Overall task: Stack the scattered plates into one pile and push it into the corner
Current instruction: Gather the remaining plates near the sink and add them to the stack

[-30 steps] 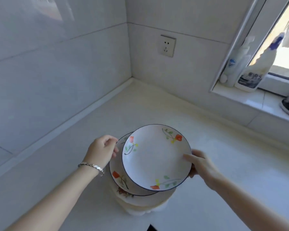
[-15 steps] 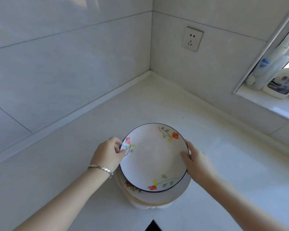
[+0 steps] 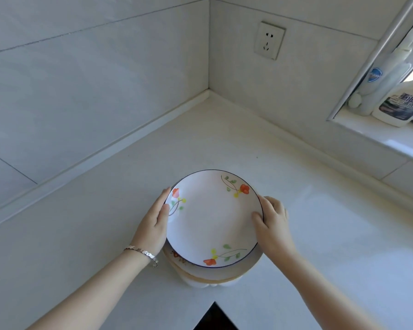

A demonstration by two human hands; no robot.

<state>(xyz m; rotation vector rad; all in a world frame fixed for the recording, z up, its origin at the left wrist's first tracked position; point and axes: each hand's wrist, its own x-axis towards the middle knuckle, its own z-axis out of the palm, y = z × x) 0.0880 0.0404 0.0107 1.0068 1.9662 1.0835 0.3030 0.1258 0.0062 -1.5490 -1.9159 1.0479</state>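
Now, item: white round ceramic plate with orange flowers (image 3: 214, 219), squared atop our pile (image 3: 210, 273) since a second ago. Left hand (image 3: 154, 226) and right hand (image 3: 271, 222) clasp opposite rims. Location: pale countertop (image 3: 332, 234), corner well apart; pushing remains.

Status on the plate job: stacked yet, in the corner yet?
Stacking looks done: the plates sit in one pile. In hand: left hand and right hand grip its sides. Left: pushing it into the corner; bare counter lies between.
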